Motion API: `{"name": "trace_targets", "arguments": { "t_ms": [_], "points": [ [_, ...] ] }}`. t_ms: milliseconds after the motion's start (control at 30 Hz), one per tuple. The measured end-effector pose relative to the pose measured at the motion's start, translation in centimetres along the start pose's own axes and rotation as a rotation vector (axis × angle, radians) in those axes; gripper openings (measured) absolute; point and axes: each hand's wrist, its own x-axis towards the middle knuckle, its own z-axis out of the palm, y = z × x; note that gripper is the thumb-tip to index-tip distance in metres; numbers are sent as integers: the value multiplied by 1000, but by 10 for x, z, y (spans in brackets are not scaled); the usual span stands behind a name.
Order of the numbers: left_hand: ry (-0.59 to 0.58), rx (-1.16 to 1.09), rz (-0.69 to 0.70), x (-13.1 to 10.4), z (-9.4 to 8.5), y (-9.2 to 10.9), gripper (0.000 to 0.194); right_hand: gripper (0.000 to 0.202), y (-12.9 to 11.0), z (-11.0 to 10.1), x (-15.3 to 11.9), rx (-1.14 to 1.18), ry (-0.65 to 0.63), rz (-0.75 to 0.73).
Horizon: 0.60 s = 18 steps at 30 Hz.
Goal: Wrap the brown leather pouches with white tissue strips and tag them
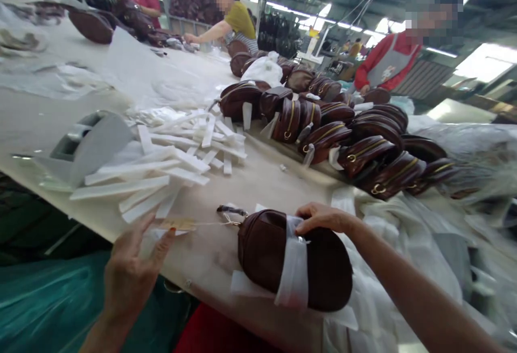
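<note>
A dark brown oval zip bag lies on the table in front of me, with a whitish wrapping strip around its middle. My right hand rests on the bag's upper edge, its thumb and fingers gripping it at the strip. Left of the bag, my left hand pinches a yellowish hang tag between thumb and fingers. A thin string runs from the tag to the metal ring at the bag's end. Beside that ring is a small dark wrapped piece. White sheet material shows under the bag.
White strips lie heaped beyond my left hand, beside a grey-white curved holder. Several brown bags stand in rows behind. Clear plastic covers the right. Teal plastic hangs below the table edge. Three people work across the table.
</note>
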Motion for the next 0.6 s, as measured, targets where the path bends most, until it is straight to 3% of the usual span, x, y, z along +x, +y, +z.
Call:
{"name": "trace_targets", "arguments": {
  "t_ms": [67,167,300,367,467,600],
  "points": [
    [23,66,272,-2,7,11,41,40,2,4,-9,11,79,-27],
    [-47,51,594,-4,20,52,36,39,-4,14,-32,-53,194,-111],
    [-302,104,892,-4,44,122,43,31,-21,38,-72,-403,439,-278],
    [-431,147,1004,-4,56,144,45,28,-23,53,-89,-606,594,-349],
    [-488,107,1106,-4,68,154,29,31,-17,74,-102,-764,700,-365],
    [-439,-33,1277,2,87,147,15,45,-9,78,-101,-855,642,-323]
  ]
}}
